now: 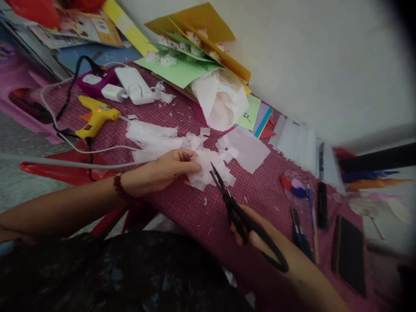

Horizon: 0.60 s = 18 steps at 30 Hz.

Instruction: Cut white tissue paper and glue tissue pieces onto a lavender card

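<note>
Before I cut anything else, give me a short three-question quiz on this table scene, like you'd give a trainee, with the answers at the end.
1. Which grip has the black scissors, left or right?
2. True or false: neither grip holds the yellow glue gun.
3. The left grip is holding:
A) a paintbrush
B) white paper
C) a cup

Key:
1. The right grip.
2. True; it lies on the checked tablecloth.
3. B.
</note>
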Available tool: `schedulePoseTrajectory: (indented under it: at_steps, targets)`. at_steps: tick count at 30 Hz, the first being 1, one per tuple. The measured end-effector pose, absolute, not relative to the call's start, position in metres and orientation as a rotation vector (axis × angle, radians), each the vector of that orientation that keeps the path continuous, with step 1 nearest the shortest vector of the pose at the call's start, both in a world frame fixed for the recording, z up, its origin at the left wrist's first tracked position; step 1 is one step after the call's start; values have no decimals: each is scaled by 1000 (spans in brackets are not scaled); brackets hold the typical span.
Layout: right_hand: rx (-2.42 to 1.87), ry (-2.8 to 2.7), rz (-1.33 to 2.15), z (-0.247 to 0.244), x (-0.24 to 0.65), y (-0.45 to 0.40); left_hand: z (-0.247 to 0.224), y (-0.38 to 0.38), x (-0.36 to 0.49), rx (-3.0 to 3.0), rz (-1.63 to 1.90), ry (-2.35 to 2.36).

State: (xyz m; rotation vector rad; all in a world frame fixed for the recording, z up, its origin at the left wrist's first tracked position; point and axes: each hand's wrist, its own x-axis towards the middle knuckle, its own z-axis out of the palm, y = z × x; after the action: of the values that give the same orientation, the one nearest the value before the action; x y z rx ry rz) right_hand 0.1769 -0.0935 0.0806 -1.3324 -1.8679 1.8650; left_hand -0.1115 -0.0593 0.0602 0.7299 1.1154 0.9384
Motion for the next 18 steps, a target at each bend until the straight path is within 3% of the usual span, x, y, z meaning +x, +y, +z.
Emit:
schedulePoseTrajectory:
  at_steps: [10,18]
  targets:
    - [-1225,-1667,2066,71,163,-80,50,-60,-110,835,791,1080]
    - [-1340,-1639,2035,74,160,-80,53,-59,-108,890,785,1067]
